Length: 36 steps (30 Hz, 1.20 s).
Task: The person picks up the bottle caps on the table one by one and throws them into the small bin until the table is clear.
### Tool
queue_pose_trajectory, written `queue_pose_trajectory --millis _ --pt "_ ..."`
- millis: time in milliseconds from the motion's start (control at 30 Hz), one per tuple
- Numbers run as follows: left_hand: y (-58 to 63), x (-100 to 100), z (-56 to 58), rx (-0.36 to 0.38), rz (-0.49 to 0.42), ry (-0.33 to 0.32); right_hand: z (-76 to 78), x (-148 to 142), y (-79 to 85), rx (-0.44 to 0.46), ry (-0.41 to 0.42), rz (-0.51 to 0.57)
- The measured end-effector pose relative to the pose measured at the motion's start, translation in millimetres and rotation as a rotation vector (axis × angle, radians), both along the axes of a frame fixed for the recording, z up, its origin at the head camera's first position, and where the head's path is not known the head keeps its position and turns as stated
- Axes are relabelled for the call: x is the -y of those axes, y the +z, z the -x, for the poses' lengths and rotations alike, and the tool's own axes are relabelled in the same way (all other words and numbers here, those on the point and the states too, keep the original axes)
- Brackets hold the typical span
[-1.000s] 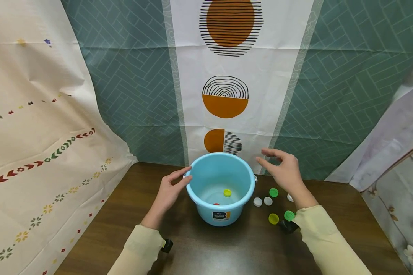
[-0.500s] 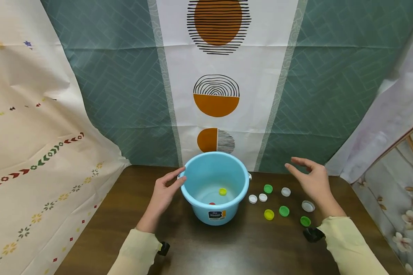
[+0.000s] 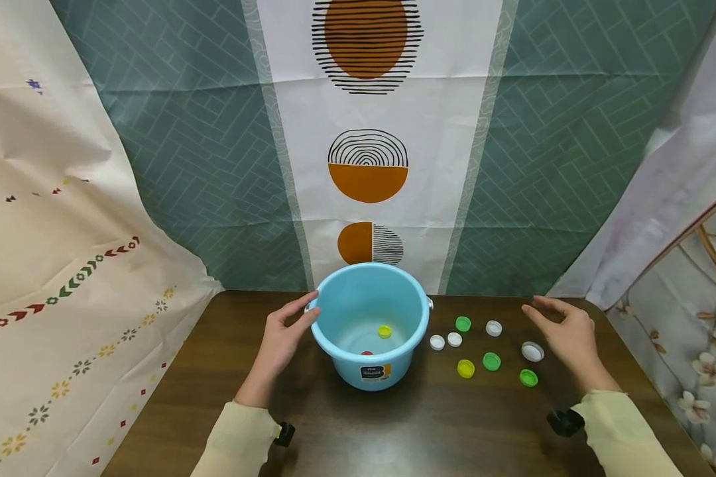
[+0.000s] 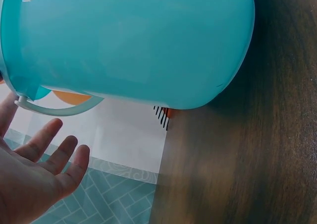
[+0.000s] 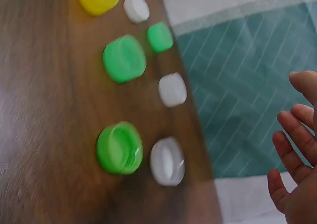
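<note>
A light blue plastic bucket (image 3: 347, 372) stands upright on the table, a yellow cap (image 3: 384, 331) and a partly hidden red cap (image 3: 366, 353) at its bottom. My left hand (image 3: 279, 343) holds the left side of its rim between thumb and index finger; the other fingers are spread loosely beside the white handle (image 4: 74, 108). Over the table's right part, my right hand (image 3: 575, 336) hovers with nothing in it, fingers loosely bent. Nearest to it lies a large white cap (image 3: 533, 351), with a green cap (image 3: 528, 377) just in front.
Between bucket and right hand lie more caps: a yellow cap (image 3: 466, 368), a green cap (image 3: 491, 361), a smaller green cap (image 3: 463, 324) and several white caps (image 3: 494, 328). Patterned cloth (image 3: 364, 106) hangs along the back edge of the dark wooden table (image 3: 429, 430).
My right hand has moved right and down, away from the bucket and toward the outer caps. The view has turned slightly right. My left hand stays at the rim.
</note>
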<state>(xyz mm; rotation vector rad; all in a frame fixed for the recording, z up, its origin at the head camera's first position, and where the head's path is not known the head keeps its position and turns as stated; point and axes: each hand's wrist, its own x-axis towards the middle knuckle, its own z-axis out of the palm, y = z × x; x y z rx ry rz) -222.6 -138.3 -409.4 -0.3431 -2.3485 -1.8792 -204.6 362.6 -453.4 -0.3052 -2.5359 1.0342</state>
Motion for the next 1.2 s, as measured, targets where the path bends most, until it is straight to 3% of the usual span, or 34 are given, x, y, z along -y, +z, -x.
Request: queue_pose_trajectory --millis 433,867,1200 --pt "1.2 0 -1.5 -0.005 0.029 0.001 -19.2 -31 -31.7 0.171 0.1 -0.055" --pt "0.2 2 1.1 0.013 0.018 0.002 -22.7 -47 -48.2 0.3 0.2 -0.099" --pt "-0.1 2 0.4 0.02 0.015 -0.006 -23.0 -43 -57.5 0.301 0.234 -0.14"
